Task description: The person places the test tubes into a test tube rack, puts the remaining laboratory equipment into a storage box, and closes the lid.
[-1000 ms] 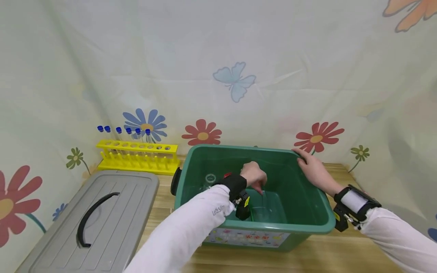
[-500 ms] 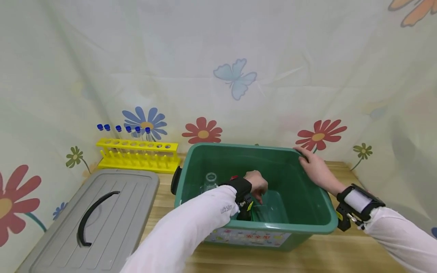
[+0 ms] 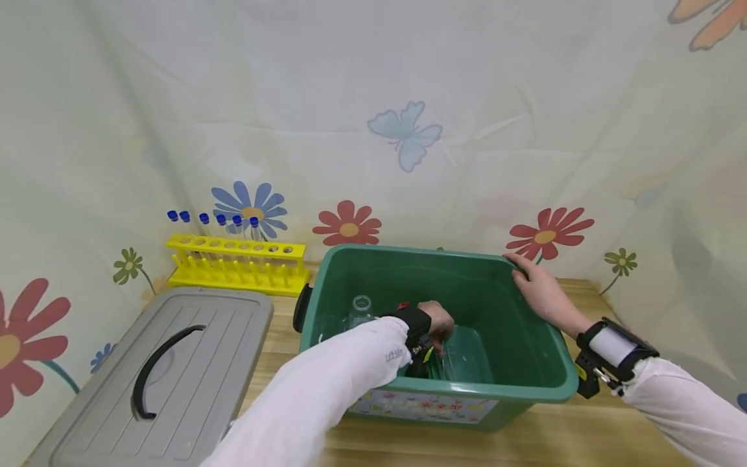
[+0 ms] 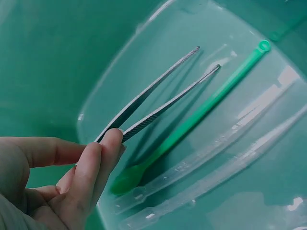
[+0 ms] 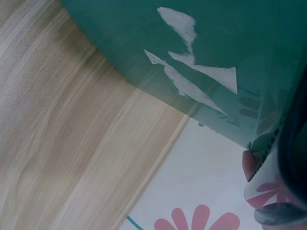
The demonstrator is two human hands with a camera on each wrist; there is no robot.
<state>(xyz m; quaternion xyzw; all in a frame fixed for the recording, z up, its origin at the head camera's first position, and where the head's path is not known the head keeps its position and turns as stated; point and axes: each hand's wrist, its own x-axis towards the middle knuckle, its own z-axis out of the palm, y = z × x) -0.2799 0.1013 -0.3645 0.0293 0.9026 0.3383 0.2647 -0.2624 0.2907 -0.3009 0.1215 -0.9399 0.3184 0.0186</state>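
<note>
Inside the green storage bin point(image 3: 379, 388), my left hand point(image 3: 438, 321) holds a pair of metal tweezers point(image 4: 156, 91) by the closed end between thumb and fingers. The tweezers' tips stand apart and point away from the hand. Beneath them on the bin floor lies a long green plastic spoon point(image 4: 204, 108), beside two clear plastic droppers point(image 4: 201, 165). My right hand point(image 3: 543, 292) grips the bin's rim at the far right corner, thumb inside; in the right wrist view it is mostly hidden by the bin wall.
A clear glass bottle point(image 3: 362, 305) and a small red item point(image 3: 404, 305) are in the bin's left part. The grey lid point(image 3: 175, 383) with a black handle lies left. Behind it stands a yellow rack point(image 3: 239, 266) with several blue-capped test tubes point(image 3: 221, 220).
The left hand has moved lower into the bin and slightly toward the near side. My right hand keeps its hold on the rim.
</note>
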